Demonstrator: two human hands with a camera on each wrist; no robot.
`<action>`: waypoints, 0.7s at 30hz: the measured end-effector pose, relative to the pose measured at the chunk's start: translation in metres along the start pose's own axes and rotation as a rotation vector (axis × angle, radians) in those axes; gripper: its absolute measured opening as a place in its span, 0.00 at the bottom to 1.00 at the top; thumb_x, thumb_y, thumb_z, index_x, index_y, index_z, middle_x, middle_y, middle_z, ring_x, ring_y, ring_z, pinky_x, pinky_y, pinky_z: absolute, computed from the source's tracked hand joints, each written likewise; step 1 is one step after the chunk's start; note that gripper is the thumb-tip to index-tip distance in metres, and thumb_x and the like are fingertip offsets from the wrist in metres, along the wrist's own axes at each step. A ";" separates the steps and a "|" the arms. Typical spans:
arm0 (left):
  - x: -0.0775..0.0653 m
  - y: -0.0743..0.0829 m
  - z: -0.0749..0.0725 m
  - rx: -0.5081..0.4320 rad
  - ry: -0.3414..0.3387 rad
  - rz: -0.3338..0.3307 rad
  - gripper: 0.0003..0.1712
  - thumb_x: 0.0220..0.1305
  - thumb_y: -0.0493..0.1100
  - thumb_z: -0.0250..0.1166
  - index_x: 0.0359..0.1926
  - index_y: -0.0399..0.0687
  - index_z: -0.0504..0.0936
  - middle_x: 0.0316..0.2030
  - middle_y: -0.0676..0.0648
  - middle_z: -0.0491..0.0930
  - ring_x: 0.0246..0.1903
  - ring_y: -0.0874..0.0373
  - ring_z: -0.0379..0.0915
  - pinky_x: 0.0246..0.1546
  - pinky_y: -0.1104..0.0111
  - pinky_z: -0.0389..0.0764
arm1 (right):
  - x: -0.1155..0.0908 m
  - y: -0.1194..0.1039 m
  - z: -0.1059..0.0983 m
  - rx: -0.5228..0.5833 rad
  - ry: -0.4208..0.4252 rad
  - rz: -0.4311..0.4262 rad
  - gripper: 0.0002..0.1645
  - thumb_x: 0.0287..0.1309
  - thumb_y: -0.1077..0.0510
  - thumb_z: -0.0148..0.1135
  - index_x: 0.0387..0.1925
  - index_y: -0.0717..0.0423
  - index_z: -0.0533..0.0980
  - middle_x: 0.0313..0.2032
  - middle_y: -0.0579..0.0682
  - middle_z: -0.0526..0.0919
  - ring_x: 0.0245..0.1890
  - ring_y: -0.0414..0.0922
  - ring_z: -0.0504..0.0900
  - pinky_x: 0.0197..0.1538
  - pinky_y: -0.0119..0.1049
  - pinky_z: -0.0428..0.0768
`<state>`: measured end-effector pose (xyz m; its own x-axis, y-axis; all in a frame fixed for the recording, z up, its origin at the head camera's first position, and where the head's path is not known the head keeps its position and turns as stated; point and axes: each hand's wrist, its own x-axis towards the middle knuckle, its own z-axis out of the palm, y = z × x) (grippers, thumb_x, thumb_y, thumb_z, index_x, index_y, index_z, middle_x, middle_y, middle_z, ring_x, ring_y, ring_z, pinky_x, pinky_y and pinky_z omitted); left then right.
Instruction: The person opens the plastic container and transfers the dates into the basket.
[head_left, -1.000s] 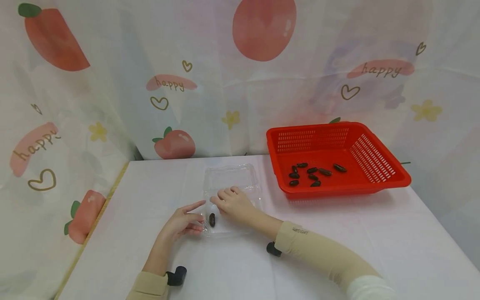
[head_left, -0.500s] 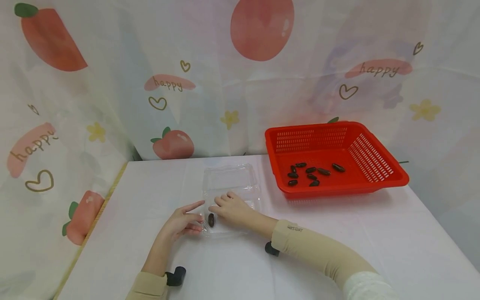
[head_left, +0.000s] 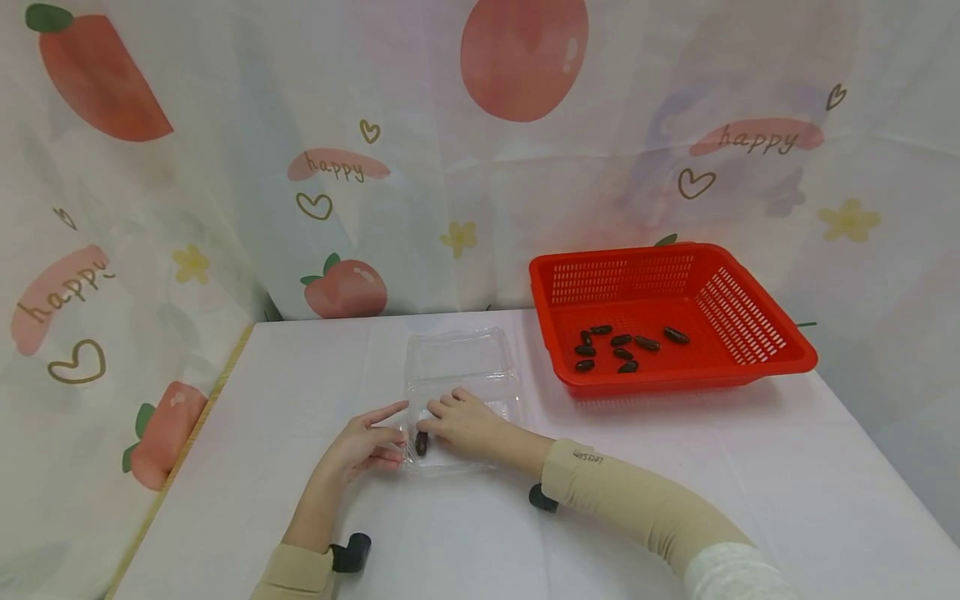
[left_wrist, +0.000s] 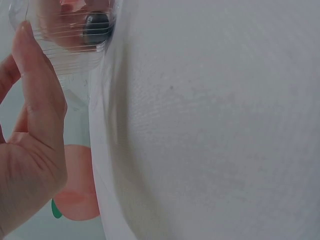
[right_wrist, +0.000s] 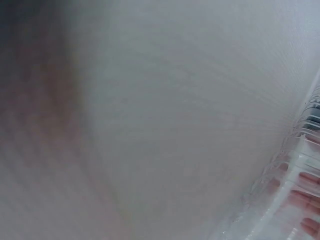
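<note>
A clear plastic hinged box [head_left: 461, 354] lies on the white table with its lid folded back. In its front left corner is a dark brown oblong thing that looks like a dried date [head_left: 422, 446], seen through the ridged wall in the left wrist view [left_wrist: 97, 27]. My left hand [head_left: 363, 443] rests against the box's left side, index finger stretched out and thumb tip on the wall. My right hand [head_left: 467, 423] reaches into the box, fingertips over the date's far end. Whether they pinch it is hidden.
A red plastic basket [head_left: 675, 383] with slotted sides stands at the back right, holding several more dark dates [head_left: 647, 342]. Behind the table [head_left: 465, 533] hangs a printed curtain [head_left: 435, 208]. The table's left edge shows a wooden strip [head_left: 187, 446].
My right hand has come lower and nearer inside the box, and its fingertips now cover the far end of the date. My left hand stays at the box's side.
</note>
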<state>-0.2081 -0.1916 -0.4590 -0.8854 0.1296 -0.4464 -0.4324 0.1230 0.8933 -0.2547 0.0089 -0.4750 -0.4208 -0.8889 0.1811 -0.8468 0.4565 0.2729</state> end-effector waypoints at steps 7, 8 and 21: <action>-0.002 0.002 0.000 -0.004 -0.007 0.002 0.34 0.56 0.33 0.59 0.65 0.47 0.64 0.25 0.46 0.78 0.16 0.60 0.76 0.21 0.70 0.81 | 0.001 0.000 -0.001 -0.006 -0.014 -0.046 0.14 0.54 0.41 0.56 0.42 0.35 0.75 0.36 0.40 0.73 0.35 0.39 0.73 0.43 0.34 0.67; -0.002 0.002 0.000 -0.005 -0.008 0.004 0.34 0.56 0.33 0.58 0.65 0.47 0.64 0.25 0.46 0.78 0.16 0.59 0.76 0.21 0.70 0.81 | 0.001 0.000 -0.001 -0.010 -0.008 -0.057 0.13 0.54 0.40 0.56 0.41 0.36 0.75 0.36 0.40 0.73 0.34 0.39 0.73 0.43 0.33 0.67; 0.000 0.000 0.002 0.004 0.012 -0.008 0.33 0.55 0.33 0.59 0.64 0.49 0.66 0.26 0.45 0.79 0.16 0.59 0.77 0.21 0.68 0.82 | -0.001 0.005 -0.007 -0.013 -0.045 -0.033 0.12 0.58 0.40 0.53 0.40 0.36 0.75 0.37 0.40 0.74 0.35 0.40 0.72 0.43 0.34 0.67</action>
<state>-0.2084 -0.1899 -0.4589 -0.8837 0.1170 -0.4533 -0.4393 0.1275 0.8893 -0.2557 0.0124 -0.4673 -0.4069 -0.9043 0.1288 -0.8566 0.4267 0.2899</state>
